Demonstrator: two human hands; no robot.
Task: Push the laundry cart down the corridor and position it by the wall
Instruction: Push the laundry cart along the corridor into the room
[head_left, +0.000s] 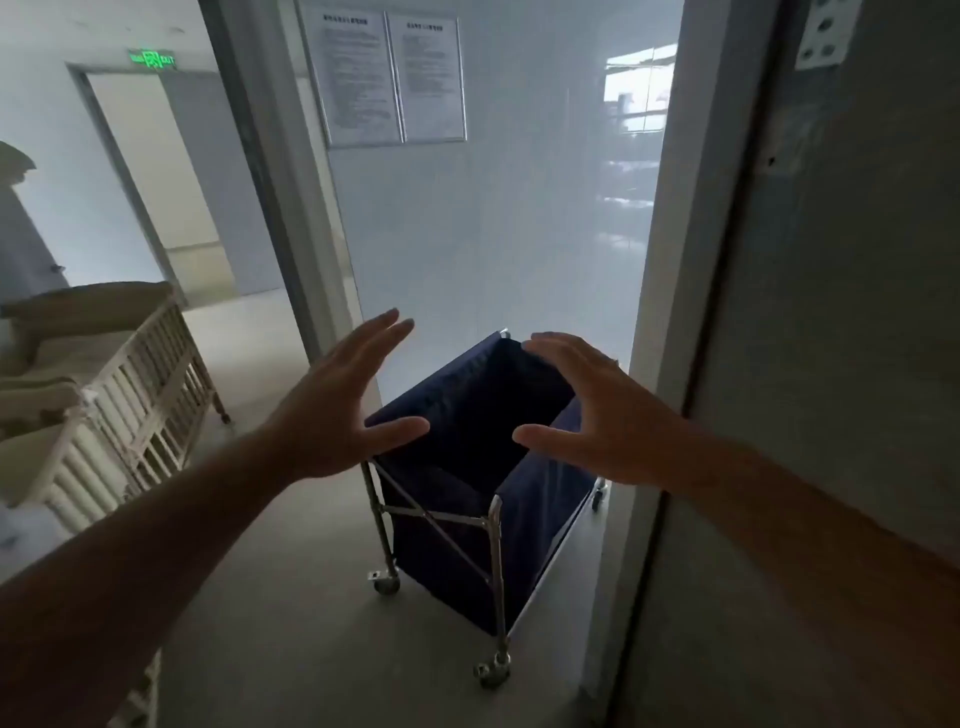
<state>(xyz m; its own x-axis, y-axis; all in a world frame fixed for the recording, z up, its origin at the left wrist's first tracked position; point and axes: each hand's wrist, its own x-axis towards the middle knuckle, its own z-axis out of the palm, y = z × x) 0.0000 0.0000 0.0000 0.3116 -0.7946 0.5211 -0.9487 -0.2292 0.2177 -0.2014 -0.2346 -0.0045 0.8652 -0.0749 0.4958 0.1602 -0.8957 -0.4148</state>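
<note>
Against the pale wall (519, 234), between a door frame (291, 208) and a second frame (670, 312) on the right, the laundry cart (467, 467) is standing on the floor (270, 597). Item: one folding metal frame on small caster wheels (387, 584), carrying a dark blue cloth bag that is looking empty. Handling, as judged: it is likely rolling lightly and swivelling freely; the bag is soft and giving, so the stiff top rail near the corner post (496, 519) is the better place to push. Left hand (337, 410) is hovering over the cart's near left corner, fingers spread straight, holding nothing. Right hand (592, 410) is hovering over the right side, fingers slightly curved, likewise holding nothing. Nearby: two framed notices (387, 78) are hanging above; wooden cots (130, 395) are standing left; a green exit sign (152, 58) is glowing beyond.
</note>
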